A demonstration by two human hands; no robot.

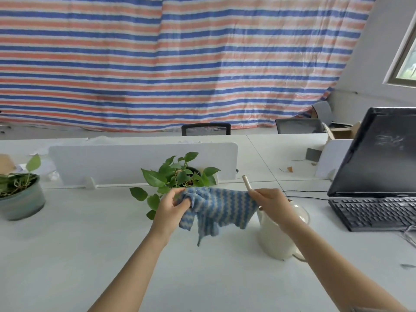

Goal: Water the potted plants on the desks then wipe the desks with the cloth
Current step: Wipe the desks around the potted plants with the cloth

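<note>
Two bare arms come up from the bottom of the frame. The left hand (172, 207) has its fingers curled round a bunched-up corner of the cloth (218, 210). The right hand (272, 203) pinches the other top corner between thumb and fingers. The blue and white cloth is stretched between them, up in the air over the desk (90, 255), in the middle of the frame.

It looks soft, light and floppy. Its bottom edge hangs down in loose points. It will not slip or break. A good way to hold it for wiping is scrunched or folded under one flat palm.

A white watering can (276, 239) stands just right of the cloth, partly hidden by the right arm, so I cannot tell if it has water in it. Its spout (247, 183) pokes up near the right hand and could get knocked.

Just behind the cloth is a leafy plant (177, 174), with leaves drooping over the desk. Another plant pot (20, 197) sits at the far left. A keyboard (373, 212) and a dark screen (378, 154) fill the right side. The most open room for wiping is the lower left of the frame.
</note>
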